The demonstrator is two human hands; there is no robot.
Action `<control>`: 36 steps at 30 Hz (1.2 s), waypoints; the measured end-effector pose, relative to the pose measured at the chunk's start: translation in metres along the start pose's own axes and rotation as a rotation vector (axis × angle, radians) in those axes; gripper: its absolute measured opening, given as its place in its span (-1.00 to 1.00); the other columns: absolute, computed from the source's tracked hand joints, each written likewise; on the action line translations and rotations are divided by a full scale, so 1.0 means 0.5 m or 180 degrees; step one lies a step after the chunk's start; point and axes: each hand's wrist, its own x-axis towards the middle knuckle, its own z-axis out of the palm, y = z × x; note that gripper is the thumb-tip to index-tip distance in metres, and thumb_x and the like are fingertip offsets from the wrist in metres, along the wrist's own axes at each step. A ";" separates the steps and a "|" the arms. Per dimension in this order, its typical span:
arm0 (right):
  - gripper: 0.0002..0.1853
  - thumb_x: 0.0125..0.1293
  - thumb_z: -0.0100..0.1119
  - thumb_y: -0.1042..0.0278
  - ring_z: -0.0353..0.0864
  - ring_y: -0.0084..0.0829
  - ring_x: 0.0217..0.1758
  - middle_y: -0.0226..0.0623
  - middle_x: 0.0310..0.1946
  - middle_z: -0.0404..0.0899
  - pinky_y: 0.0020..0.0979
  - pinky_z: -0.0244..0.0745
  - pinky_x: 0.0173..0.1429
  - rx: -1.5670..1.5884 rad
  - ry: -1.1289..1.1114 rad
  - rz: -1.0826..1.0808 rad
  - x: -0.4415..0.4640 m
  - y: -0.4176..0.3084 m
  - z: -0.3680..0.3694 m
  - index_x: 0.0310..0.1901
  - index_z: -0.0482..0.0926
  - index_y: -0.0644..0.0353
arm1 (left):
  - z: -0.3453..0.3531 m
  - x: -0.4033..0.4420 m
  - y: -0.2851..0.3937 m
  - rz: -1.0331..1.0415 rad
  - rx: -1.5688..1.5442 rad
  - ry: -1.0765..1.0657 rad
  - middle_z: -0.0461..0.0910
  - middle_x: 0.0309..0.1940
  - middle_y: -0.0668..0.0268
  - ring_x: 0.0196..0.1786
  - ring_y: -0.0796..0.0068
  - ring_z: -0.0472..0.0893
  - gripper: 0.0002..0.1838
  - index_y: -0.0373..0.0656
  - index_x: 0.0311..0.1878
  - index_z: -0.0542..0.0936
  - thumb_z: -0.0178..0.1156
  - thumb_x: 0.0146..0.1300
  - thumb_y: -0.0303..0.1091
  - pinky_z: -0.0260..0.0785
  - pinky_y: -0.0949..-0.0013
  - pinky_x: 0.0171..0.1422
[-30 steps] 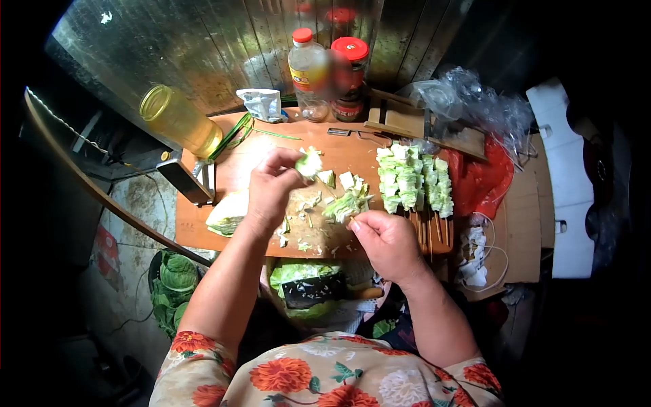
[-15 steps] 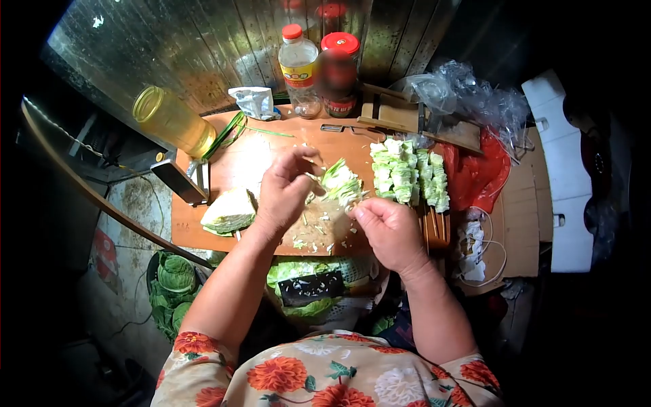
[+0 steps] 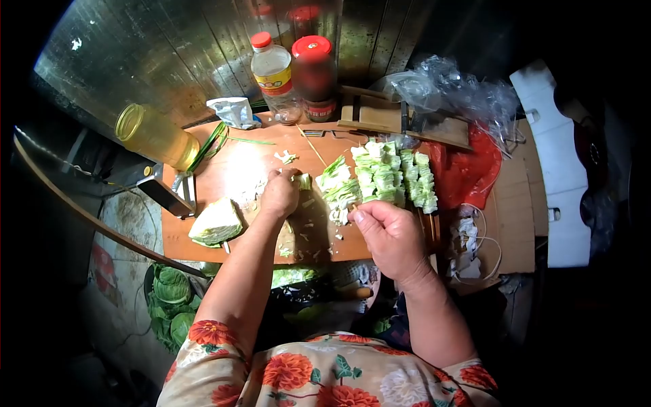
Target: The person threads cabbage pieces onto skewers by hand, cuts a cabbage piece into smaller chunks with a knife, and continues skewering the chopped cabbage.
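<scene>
My right hand (image 3: pixel 392 237) is closed round the lower end of a thin wooden skewer (image 3: pixel 311 144), whose bare tip points up and left. Cut cabbage (image 3: pixel 338 186) is threaded along the skewer just past my fingers. My left hand (image 3: pixel 280 193) is down on the board, its fingers drawn together against a small cabbage piece (image 3: pixel 304 182); the fingertips are partly hidden. Left of it lies a cabbage wedge (image 3: pixel 217 222). Finished-looking cabbage skewers (image 3: pixel 380 173) lie side by side at the right, their sticks toward me.
The wooden board (image 3: pixel 251 152) carries loose cabbage scraps. Behind stand a yellow-liquid jar (image 3: pixel 159 138), a plastic bottle (image 3: pixel 274 74) and a red-lidded jar (image 3: pixel 315 68). A phone (image 3: pixel 166 193) leans at left. Whole cabbages (image 3: pixel 171 285) sit below left; a red bag (image 3: pixel 468 166) lies right.
My left hand has come down from above the skewered cabbage to the board at its left. My right hand still holds the skewer. The whole view has shifted slightly.
</scene>
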 end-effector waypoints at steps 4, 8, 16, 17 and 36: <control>-0.81 0.31 0.15 0.30 0.64 -0.29 -0.38 -0.11 -0.43 0.63 -0.37 0.50 -0.23 -0.0245 -0.0026 -0.0060 -0.002 -0.004 -0.012 -0.23 0.63 0.26 | -0.002 -0.003 0.020 0.0043 0.0084 -0.0073 0.44 0.04 -0.01 0.01 -0.02 0.55 -0.69 -0.12 0.02 0.61 0.13 0.23 -0.28 0.38 0.19 0.19; -0.81 0.31 0.14 0.30 0.64 -0.22 -0.40 -0.08 -0.46 0.62 -0.34 0.50 -0.25 -0.0260 0.0063 -0.0345 -0.002 0.003 -0.009 -0.24 0.63 0.25 | 0.018 0.001 0.014 0.0293 0.0159 -0.0090 0.49 -0.04 -0.11 -0.01 -0.08 0.54 -0.72 -0.32 -0.15 0.55 0.16 0.21 -0.28 0.40 0.10 0.13; -0.81 0.29 0.14 0.30 0.62 -0.11 -0.43 -0.05 -0.52 0.58 -0.25 0.48 -0.30 -0.0512 -0.0230 -0.0128 -0.012 0.001 0.006 -0.33 0.60 0.25 | -0.095 -0.015 0.046 -0.0646 -0.4282 -0.0227 0.54 -0.42 0.28 -0.42 0.41 0.62 -0.76 -0.23 -0.02 0.40 0.15 0.26 -0.51 0.59 0.37 -0.27; -0.81 0.28 0.14 0.29 0.62 -0.07 -0.41 -0.03 -0.51 0.57 -0.24 0.48 -0.31 -0.0593 -0.0311 -0.0060 -0.011 0.005 0.012 -0.34 0.59 0.25 | -0.107 -0.016 0.043 -0.0633 -0.4278 -0.0195 0.54 -0.42 0.28 -0.42 0.41 0.62 -0.76 -0.23 -0.02 0.40 0.15 0.26 -0.51 0.59 0.37 -0.27; -0.78 0.31 0.12 0.25 0.63 -0.09 -0.40 -0.02 -0.47 0.58 -0.27 0.49 -0.28 -0.0639 -0.0520 -0.0115 -0.011 -0.014 0.072 -0.30 0.59 0.25 | -0.180 -0.056 0.012 -0.0268 -0.4899 0.0356 0.58 -0.23 0.16 -0.19 0.28 0.66 -0.72 -0.25 0.04 0.41 0.13 0.26 -0.55 0.61 0.31 -0.08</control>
